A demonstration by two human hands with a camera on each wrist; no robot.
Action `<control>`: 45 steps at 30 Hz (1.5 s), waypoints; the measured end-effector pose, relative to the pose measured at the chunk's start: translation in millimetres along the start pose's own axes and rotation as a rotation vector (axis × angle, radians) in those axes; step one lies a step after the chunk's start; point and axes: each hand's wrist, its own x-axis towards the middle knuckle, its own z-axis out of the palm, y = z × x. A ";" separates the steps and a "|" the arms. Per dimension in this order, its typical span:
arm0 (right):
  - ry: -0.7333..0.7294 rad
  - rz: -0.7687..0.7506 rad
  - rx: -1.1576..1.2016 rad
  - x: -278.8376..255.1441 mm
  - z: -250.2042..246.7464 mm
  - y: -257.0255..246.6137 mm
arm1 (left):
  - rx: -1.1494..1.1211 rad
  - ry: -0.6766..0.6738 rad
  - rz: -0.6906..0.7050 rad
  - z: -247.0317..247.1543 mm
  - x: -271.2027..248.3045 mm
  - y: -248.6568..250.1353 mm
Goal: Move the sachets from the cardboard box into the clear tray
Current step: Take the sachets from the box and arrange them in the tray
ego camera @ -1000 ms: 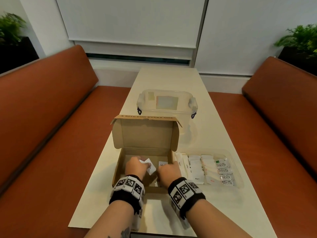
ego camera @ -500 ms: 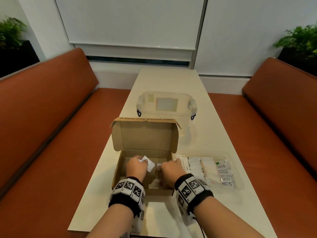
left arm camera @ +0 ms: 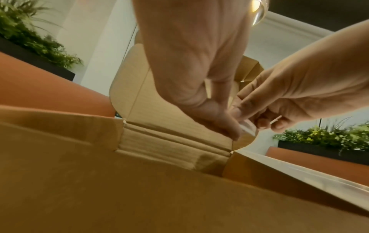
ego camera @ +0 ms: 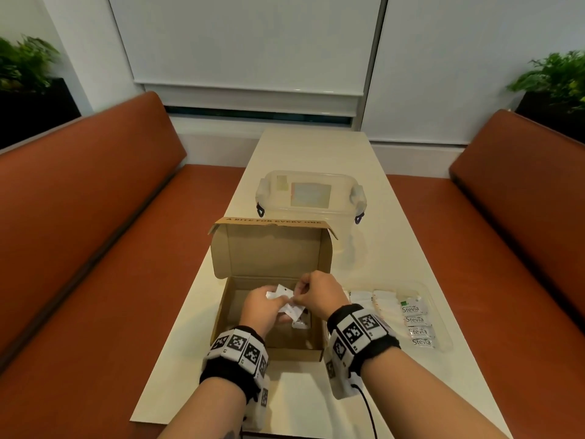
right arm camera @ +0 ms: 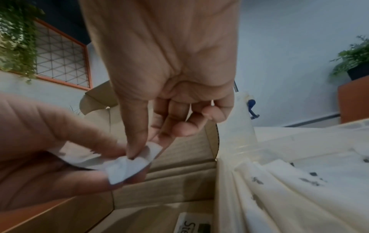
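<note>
An open cardboard box [ego camera: 221, 315] sits on the table in front of me, its lid standing up. Above its inside my left hand [ego camera: 264, 307] holds a few white sachets [ego camera: 281, 291]. My right hand [ego camera: 311, 296] pinches one end of those sachets [right arm camera: 127, 165] between thumb and forefinger. One more sachet [ego camera: 300, 324] lies on the box floor, seen also in the right wrist view as a printed sachet [right arm camera: 191, 223]. To the right of the box lies the clear tray [ego camera: 443, 312], holding rows of white sachets [ego camera: 418, 324] marked Stevia.
A lidded clear plastic container [ego camera: 311, 198] stands behind the box. The cream table [ego camera: 395, 248] runs between two orange benches [ego camera: 95, 248]. Potted plants [ego camera: 25, 64] stand at both back corners.
Both hands have risen from the box floor and come together. The right hand now pinches the sachets that the left hand holds.
</note>
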 end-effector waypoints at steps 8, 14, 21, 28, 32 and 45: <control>-0.225 0.006 -0.362 21.0 20.6 -14.5 | 0.245 0.193 0.088 -14.7 8.5 -6.7; -0.415 0.101 -0.521 34.1 37.9 -16.6 | 0.349 0.192 0.092 -18.3 8.3 -5.8; -0.486 0.177 -0.543 43.4 46.6 -14.0 | 0.392 0.190 0.055 -21.8 10.5 -10.3; -0.466 0.096 -0.620 42.2 48.1 -13.7 | 0.377 0.198 0.086 -22.6 9.8 -13.1; -0.436 0.127 -0.596 36.7 46.3 -8.0 | 0.409 0.219 0.066 -21.6 11.2 -16.7; -0.434 0.159 -0.447 41.4 41.4 -5.6 | 0.351 0.211 0.036 -18.4 15.0 -17.6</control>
